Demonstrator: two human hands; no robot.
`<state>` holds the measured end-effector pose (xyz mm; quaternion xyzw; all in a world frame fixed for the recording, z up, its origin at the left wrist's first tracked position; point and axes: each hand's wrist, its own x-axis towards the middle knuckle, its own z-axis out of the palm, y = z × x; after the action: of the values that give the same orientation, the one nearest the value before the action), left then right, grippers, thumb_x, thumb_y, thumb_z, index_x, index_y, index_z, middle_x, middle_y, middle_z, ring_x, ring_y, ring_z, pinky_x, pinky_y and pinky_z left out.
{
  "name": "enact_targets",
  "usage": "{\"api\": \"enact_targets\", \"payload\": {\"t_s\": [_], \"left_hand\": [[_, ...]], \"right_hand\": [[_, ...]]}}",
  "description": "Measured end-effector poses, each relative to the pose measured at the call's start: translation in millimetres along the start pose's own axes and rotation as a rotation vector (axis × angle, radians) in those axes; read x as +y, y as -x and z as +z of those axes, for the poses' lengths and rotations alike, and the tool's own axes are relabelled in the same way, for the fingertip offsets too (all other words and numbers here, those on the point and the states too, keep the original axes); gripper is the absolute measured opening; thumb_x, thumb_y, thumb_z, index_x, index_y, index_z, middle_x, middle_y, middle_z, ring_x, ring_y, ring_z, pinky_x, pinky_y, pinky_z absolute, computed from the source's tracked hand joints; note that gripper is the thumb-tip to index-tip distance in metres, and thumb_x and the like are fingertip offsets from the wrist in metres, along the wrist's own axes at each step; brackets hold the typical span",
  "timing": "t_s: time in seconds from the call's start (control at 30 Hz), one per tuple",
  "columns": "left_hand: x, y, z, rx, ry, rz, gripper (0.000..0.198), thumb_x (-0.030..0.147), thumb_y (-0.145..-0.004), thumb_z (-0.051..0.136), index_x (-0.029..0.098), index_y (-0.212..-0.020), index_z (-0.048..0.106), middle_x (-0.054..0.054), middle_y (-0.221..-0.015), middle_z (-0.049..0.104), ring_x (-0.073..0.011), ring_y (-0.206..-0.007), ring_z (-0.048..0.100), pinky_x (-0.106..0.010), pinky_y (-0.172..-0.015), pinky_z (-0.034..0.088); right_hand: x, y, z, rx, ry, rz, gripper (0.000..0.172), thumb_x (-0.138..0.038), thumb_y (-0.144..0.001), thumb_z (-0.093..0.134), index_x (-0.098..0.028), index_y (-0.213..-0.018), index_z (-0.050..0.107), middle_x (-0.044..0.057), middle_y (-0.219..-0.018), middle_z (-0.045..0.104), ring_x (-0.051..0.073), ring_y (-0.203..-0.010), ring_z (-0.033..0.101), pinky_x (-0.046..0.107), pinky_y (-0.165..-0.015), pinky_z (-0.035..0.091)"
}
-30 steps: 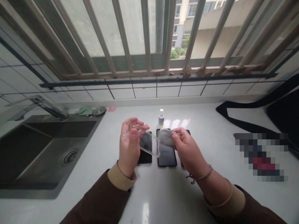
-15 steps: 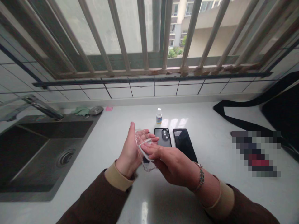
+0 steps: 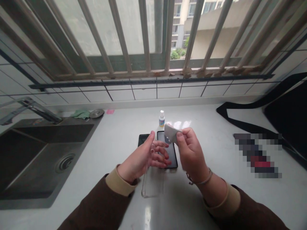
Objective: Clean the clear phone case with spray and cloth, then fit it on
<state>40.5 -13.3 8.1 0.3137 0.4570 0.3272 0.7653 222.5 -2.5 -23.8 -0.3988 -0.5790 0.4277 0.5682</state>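
Note:
A clear phone case (image 3: 153,182) rests in my left hand (image 3: 146,153), its lower end hanging towards me; the thumb is raised and the fingers stretch along the case. My right hand (image 3: 192,150) pinches a greyish-white flat pad (image 3: 171,132) between thumb and fingers, lifted off the case. Beneath and beyond my left fingers lies a black-rimmed phone case (image 3: 174,156) on the counter. Part of a dark phone-like slab (image 3: 143,138) shows behind my left thumb. A small white bottle (image 3: 161,119) with a coloured label stands behind them.
At left is a dark sink (image 3: 48,172) with a faucet (image 3: 40,110). A green cloth (image 3: 81,114), metal strainer (image 3: 96,113) and pink scrap (image 3: 110,111) lie near its rim. A black strap (image 3: 249,105) and a pixelated patch occupy the right of the white counter (image 3: 115,153).
My right hand has lifted the pad off the clear case and moved up and right. My left hand has turned, and the case now hangs lower. The black slab at right is no longer visible.

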Motion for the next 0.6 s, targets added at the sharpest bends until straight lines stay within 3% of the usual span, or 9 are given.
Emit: {"api": "enact_targets", "payload": {"t_s": [0.07,0.13,0.2,0.27,0.37,0.47,0.53,0.6], "left_hand": [[-4,-2,-1.2,-0.016,0.026,0.022,0.082,0.085,-0.101,0.037,0.012,-0.112,0.073,-0.011,-0.088,0.074,-0.0236,-0.075,0.077,-0.032,-0.068,0.06],[-4,-3,-2.3,0.026,0.106,0.054,0.077,0.08,-0.104,0.038,0.013,-0.106,0.073,-0.011,-0.087,0.074,-0.0205,-0.071,0.074,-0.029,-0.064,0.058],[0,-4,-1.8,0.153,0.183,0.093,0.073,0.073,-0.108,0.036,0.011,-0.104,0.073,-0.012,-0.084,0.073,-0.018,-0.067,0.071,-0.027,-0.061,0.057],[8,-3,-0.5,0.282,0.233,0.124,0.072,0.069,-0.11,0.033,0.009,-0.104,0.072,-0.012,-0.08,0.072,-0.0183,-0.064,0.071,-0.027,-0.06,0.057],[21,-2,-1.3,0.351,0.267,0.147,0.072,0.07,-0.11,0.028,0.01,-0.105,0.067,-0.011,-0.076,0.069,-0.0234,-0.064,0.074,-0.031,-0.058,0.058],[29,0,-12.5,0.427,0.173,0.241,0.069,0.071,-0.11,0.026,0.012,-0.11,0.064,-0.009,-0.079,0.069,-0.0235,-0.065,0.075,-0.034,-0.063,0.06],[32,2,-26.7,0.526,-0.014,0.311,0.062,0.07,-0.109,0.034,0.014,-0.116,0.062,-0.007,-0.082,0.069,-0.0223,-0.063,0.073,-0.035,-0.064,0.06],[35,5,-42.7,0.681,-0.339,0.38,0.064,0.076,-0.103,0.046,0.016,-0.121,0.061,-0.007,-0.087,0.071,-0.0233,-0.062,0.073,-0.036,-0.064,0.059]], "right_hand": [[-4,4,2,-0.14,0.143,-0.101,0.01,-0.035,-0.113,0.054,-0.025,-0.114,0.058,0.01,-0.119,0.08,0.02,-0.096,0.08,0.036,-0.084,0.063],[-9,9,5,-0.335,0.177,-0.25,0.01,-0.025,-0.112,0.055,-0.024,-0.12,0.059,0.013,-0.136,0.077,0.023,-0.123,0.077,0.04,-0.101,0.063],[-14,12,8,-0.483,0.156,-0.371,0.014,-0.017,-0.111,0.053,-0.024,-0.122,0.059,0.014,-0.147,0.072,0.024,-0.142,0.067,0.046,-0.118,0.056],[-19,13,10,-0.586,0.129,-0.413,0.015,-0.014,-0.111,0.053,-0.024,-0.121,0.058,0.015,-0.15,0.071,0.023,-0.147,0.063,0.049,-0.125,0.05],[-24,17,8,-0.708,0.063,-0.34,0.012,-0.017,-0.111,0.055,-0.024,-0.12,0.058,0.013,-0.142,0.076,0.022,-0.138,0.07,0.047,-0.12,0.055],[-24,23,6,-0.726,-0.025,-0.166,0.006,-0.029,-0.113,0.056,-0.024,-0.115,0.058,0.01,-0.118,0.082,0.021,-0.115,0.079,0.041,-0.103,0.064],[-20,26,6,-0.673,-0.075,-0.055,0.015,-0.039,-0.115,0.054,-0.025,-0.113,0.057,0.009,-0.106,0.081,0.021,-0.102,0.08,0.038,-0.092,0.066],[-16,26,7,-0.578,-0.129,0.007,0.021,-0.046,-0.115,0.051,-0.026,-0.111,0.055,0.008,-0.102,0.08,0.02,-0.096,0.079,0.037,-0.087,0.065]]}}
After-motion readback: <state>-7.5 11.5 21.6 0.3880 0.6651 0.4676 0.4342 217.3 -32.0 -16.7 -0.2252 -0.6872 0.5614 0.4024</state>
